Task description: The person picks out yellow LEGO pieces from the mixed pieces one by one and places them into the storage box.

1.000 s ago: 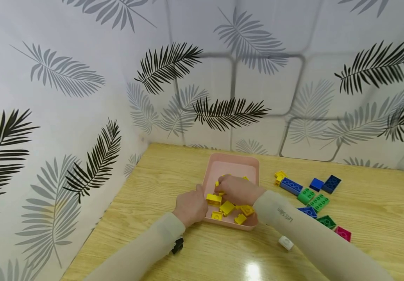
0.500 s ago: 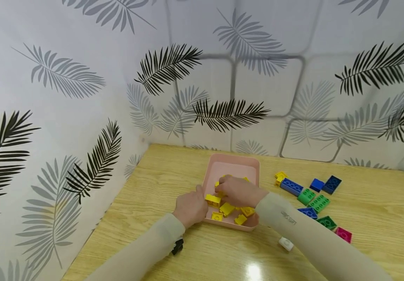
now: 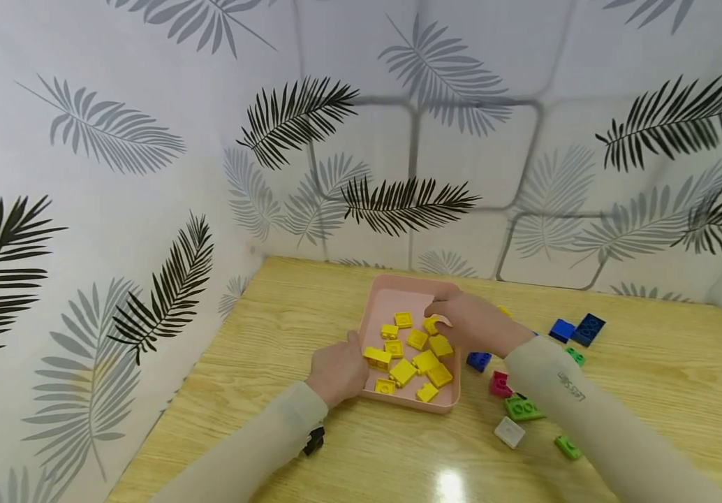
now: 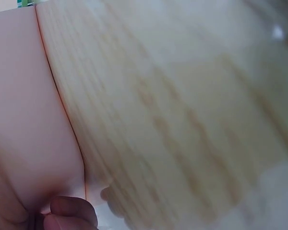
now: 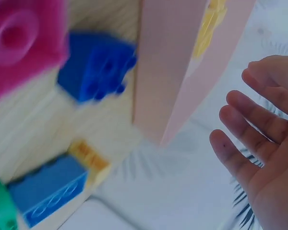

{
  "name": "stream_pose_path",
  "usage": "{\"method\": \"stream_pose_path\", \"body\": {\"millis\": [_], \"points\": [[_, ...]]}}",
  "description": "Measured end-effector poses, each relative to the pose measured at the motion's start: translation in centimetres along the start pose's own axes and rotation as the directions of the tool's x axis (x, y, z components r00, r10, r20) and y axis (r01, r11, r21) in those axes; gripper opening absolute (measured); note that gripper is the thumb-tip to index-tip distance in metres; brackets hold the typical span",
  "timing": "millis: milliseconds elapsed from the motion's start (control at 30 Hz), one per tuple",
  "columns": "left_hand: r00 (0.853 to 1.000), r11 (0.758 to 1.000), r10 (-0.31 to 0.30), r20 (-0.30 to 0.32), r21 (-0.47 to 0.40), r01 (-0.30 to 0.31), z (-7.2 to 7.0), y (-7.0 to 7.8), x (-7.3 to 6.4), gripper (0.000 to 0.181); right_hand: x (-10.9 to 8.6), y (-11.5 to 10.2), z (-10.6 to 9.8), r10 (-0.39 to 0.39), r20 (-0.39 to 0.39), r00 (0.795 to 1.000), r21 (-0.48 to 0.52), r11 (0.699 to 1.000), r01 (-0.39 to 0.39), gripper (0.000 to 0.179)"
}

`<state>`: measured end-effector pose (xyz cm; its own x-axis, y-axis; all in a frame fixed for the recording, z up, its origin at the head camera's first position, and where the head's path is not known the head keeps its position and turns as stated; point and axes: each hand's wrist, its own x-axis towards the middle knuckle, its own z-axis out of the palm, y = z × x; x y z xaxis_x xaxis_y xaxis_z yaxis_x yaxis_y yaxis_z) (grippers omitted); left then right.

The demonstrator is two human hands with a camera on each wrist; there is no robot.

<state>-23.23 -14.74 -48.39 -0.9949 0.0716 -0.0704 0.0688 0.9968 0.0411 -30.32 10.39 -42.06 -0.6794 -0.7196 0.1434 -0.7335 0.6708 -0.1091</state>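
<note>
A shallow pink tray stands on the table with several yellow bricks lying loose in it. My left hand grips the tray's front left side; in the left wrist view its fingers curl at the tray's pink wall. Over the tray's right side hovers my right hand, its fingertips close to a yellow brick. The right wrist view shows those fingers loosely spread, and no brick is visible between them.
Right of the tray lie a blue brick, a red brick, a green brick, a white brick and a light green brick. Dark blue bricks sit farther right. A leaf-patterned curtain hangs behind the table.
My right hand has moved from the middle of the tray to its right side, uncovering yellow bricks. Its forearm has shifted right, exposing some loose bricks and covering others. My left hand keeps its place.
</note>
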Motion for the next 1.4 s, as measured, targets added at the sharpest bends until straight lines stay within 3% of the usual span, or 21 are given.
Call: {"method": "stream_pose_path", "body": {"millis": [300, 600, 1133, 1400], "points": [[1.0, 0.999, -0.01, 0.012, -0.036, 0.011, -0.1, 0.0, -0.1, 0.051, -2.3, 4.3, -0.6, 0.146, -0.032, 0.989, 0.004, 0.989, -0.145, 0.023], [1.0, 0.999, -0.007, 0.0, -0.051, 0.007, -0.4, -0.1, -0.3, 0.05, -4.0, 7.3, 0.4, 0.247, 0.094, 0.964, -0.004, 0.969, -0.248, 0.028], [1.0, 0.998, 0.004, 0.0, -0.06, -0.004, -0.1, -0.1, -0.1, 0.049, -4.4, 7.8, 1.8, 0.232, 0.146, 0.962, -0.018, 0.973, -0.232, 0.026], [1.0, 0.997, 0.0, 0.021, -0.077, 0.002, 0.0, -0.3, 0.1, 0.05, -4.2, 7.2, 1.3, 0.172, 0.069, 0.983, -0.052, 0.984, -0.168, 0.021]]}}
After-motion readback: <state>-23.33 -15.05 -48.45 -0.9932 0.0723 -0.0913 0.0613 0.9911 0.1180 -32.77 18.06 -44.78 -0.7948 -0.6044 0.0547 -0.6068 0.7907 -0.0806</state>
